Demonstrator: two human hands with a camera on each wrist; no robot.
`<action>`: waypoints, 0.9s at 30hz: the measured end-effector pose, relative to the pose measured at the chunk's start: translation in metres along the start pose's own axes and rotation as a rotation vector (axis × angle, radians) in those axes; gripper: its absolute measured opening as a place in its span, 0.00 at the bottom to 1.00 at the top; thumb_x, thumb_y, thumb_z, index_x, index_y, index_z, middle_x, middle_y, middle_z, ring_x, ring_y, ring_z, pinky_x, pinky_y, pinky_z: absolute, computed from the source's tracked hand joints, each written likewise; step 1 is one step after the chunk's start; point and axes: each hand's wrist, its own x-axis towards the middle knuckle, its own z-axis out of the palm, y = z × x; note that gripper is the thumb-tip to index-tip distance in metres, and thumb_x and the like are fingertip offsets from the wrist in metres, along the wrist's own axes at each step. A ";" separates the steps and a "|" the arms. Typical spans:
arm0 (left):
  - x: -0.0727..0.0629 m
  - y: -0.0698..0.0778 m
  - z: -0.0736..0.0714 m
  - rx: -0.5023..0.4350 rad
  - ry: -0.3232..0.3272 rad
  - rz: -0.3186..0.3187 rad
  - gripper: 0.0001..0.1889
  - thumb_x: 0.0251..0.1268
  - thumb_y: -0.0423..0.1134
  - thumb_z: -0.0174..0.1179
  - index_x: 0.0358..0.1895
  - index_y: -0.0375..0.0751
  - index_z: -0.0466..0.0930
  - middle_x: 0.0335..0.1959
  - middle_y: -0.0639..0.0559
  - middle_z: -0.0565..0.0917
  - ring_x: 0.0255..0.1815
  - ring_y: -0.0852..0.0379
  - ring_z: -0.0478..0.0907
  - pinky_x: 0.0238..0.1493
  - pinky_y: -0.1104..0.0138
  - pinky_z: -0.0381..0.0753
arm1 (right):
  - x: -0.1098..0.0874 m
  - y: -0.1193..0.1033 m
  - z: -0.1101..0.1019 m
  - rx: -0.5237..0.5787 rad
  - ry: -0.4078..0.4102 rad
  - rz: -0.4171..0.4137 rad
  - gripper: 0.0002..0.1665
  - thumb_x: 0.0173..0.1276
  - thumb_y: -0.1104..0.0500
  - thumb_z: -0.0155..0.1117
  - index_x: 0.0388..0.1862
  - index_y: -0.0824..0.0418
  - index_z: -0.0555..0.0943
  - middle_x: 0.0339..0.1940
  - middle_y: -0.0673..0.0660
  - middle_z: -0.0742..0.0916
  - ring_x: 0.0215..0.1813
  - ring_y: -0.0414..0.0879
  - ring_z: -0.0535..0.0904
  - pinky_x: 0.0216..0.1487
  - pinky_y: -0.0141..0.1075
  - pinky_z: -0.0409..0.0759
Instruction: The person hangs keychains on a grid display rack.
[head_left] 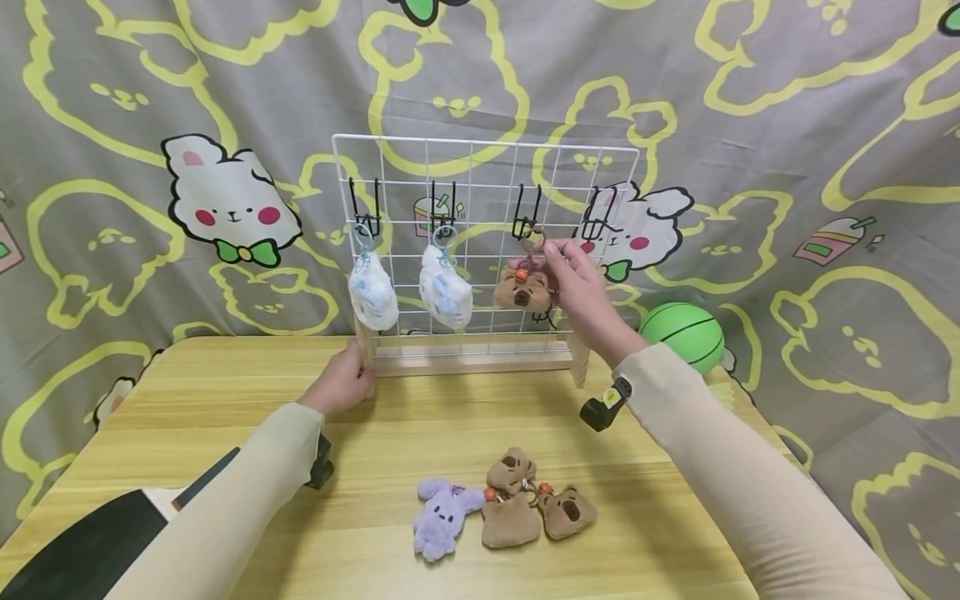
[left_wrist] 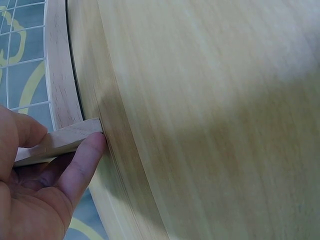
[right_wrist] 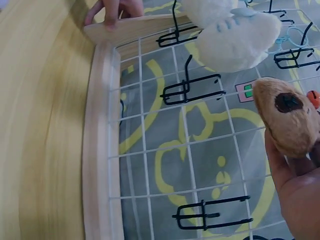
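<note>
My right hand (head_left: pixel 583 290) holds a brown plush keychain (head_left: pixel 517 296) with an orange bell up against the white wire grid rack (head_left: pixel 480 143). The keychain's metal ring (head_left: pixel 534 242) is right at the tip of the third black hook (head_left: pixel 527 204). In the right wrist view the fingers sit behind the plush (right_wrist: pixel 285 117). Down at the rack's left side, my left hand (head_left: pixel 341 382) grips the wooden foot (left_wrist: pixel 75 135), thumb on one face and fingers on the other. Two white-and-blue plush keychains, one left (head_left: pixel 373 296) and one nearer the middle (head_left: pixel 446 292), hang from hooks by their rings.
On the wooden table (head_left: pixel 390 433) lie a lilac plush (head_left: pixel 438 517) and several brown plush keychains (head_left: pixel 510 521). A green ball (head_left: pixel 682 336) is right of the rack. A black object (head_left: pixel 82 542) sits at the left front. A patterned curtain (head_left: pixel 255 75) hangs behind.
</note>
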 end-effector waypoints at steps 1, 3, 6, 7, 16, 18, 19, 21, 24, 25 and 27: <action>0.000 0.000 0.000 0.005 0.005 0.003 0.25 0.75 0.27 0.47 0.67 0.14 0.55 0.59 0.13 0.75 0.45 0.37 0.82 0.43 0.52 0.85 | 0.000 0.002 0.000 -0.015 0.011 0.024 0.15 0.87 0.45 0.42 0.53 0.49 0.74 0.41 0.41 0.85 0.42 0.36 0.79 0.40 0.27 0.78; 0.000 -0.001 0.001 0.012 0.010 0.007 0.24 0.75 0.27 0.47 0.67 0.14 0.55 0.59 0.13 0.75 0.48 0.36 0.82 0.46 0.49 0.85 | -0.001 0.005 -0.001 -0.017 0.018 0.064 0.16 0.88 0.44 0.40 0.53 0.47 0.74 0.42 0.46 0.82 0.41 0.36 0.77 0.41 0.27 0.78; 0.000 -0.001 0.002 0.018 0.014 0.009 0.25 0.75 0.27 0.47 0.67 0.14 0.55 0.60 0.13 0.74 0.53 0.32 0.82 0.51 0.45 0.84 | -0.003 0.010 -0.002 0.035 -0.006 0.096 0.19 0.88 0.42 0.36 0.54 0.47 0.73 0.47 0.49 0.81 0.45 0.38 0.81 0.48 0.31 0.86; 0.000 -0.001 0.002 0.019 0.016 0.008 0.25 0.74 0.27 0.47 0.67 0.14 0.56 0.61 0.13 0.74 0.55 0.31 0.81 0.53 0.45 0.84 | -0.004 0.011 -0.002 0.062 -0.024 0.104 0.20 0.88 0.42 0.34 0.54 0.49 0.73 0.48 0.50 0.82 0.46 0.38 0.84 0.51 0.34 0.88; -0.001 0.001 0.000 0.019 0.011 0.005 0.26 0.75 0.28 0.47 0.69 0.14 0.54 0.62 0.13 0.74 0.52 0.32 0.81 0.50 0.47 0.84 | -0.021 0.023 -0.005 0.151 -0.118 0.204 0.29 0.87 0.37 0.29 0.62 0.58 0.63 0.66 0.72 0.83 0.47 0.43 0.91 0.58 0.38 0.87; -0.001 0.002 0.000 0.014 0.006 0.003 0.26 0.76 0.28 0.47 0.70 0.14 0.53 0.63 0.12 0.73 0.53 0.33 0.81 0.49 0.47 0.83 | -0.027 0.025 -0.004 0.121 -0.126 0.218 0.34 0.87 0.37 0.27 0.69 0.63 0.62 0.70 0.77 0.78 0.47 0.43 0.91 0.57 0.36 0.87; -0.001 0.002 0.000 0.014 0.005 0.001 0.27 0.76 0.28 0.47 0.70 0.14 0.53 0.63 0.12 0.72 0.53 0.33 0.81 0.49 0.48 0.83 | -0.030 0.026 -0.003 0.105 -0.134 0.222 0.37 0.87 0.38 0.26 0.73 0.66 0.60 0.71 0.79 0.77 0.48 0.43 0.91 0.57 0.36 0.87; -0.001 0.002 0.000 0.015 0.010 0.001 0.26 0.75 0.27 0.47 0.69 0.14 0.53 0.63 0.13 0.73 0.52 0.34 0.80 0.49 0.48 0.83 | -0.036 0.028 0.000 0.071 -0.151 0.232 0.40 0.87 0.39 0.25 0.77 0.70 0.57 0.71 0.80 0.76 0.49 0.43 0.90 0.58 0.36 0.87; -0.001 0.002 0.000 0.017 0.017 -0.001 0.25 0.75 0.27 0.47 0.68 0.15 0.55 0.61 0.14 0.74 0.51 0.35 0.80 0.48 0.48 0.83 | -0.047 0.034 0.002 0.004 -0.184 0.233 0.40 0.88 0.41 0.26 0.78 0.73 0.58 0.69 0.80 0.78 0.51 0.45 0.90 0.58 0.37 0.87; 0.000 0.002 0.001 0.018 0.019 -0.001 0.25 0.75 0.27 0.47 0.68 0.15 0.55 0.61 0.14 0.75 0.51 0.35 0.80 0.49 0.48 0.83 | -0.052 0.037 0.003 -0.026 -0.196 0.231 0.39 0.89 0.42 0.27 0.77 0.73 0.60 0.68 0.79 0.79 0.52 0.46 0.90 0.59 0.38 0.87; 0.000 0.002 0.001 0.019 0.024 -0.002 0.24 0.75 0.27 0.47 0.67 0.15 0.56 0.60 0.15 0.76 0.51 0.35 0.81 0.50 0.47 0.84 | -0.060 0.044 0.003 -0.089 -0.233 0.215 0.37 0.89 0.44 0.30 0.75 0.73 0.63 0.66 0.78 0.80 0.53 0.49 0.90 0.60 0.40 0.87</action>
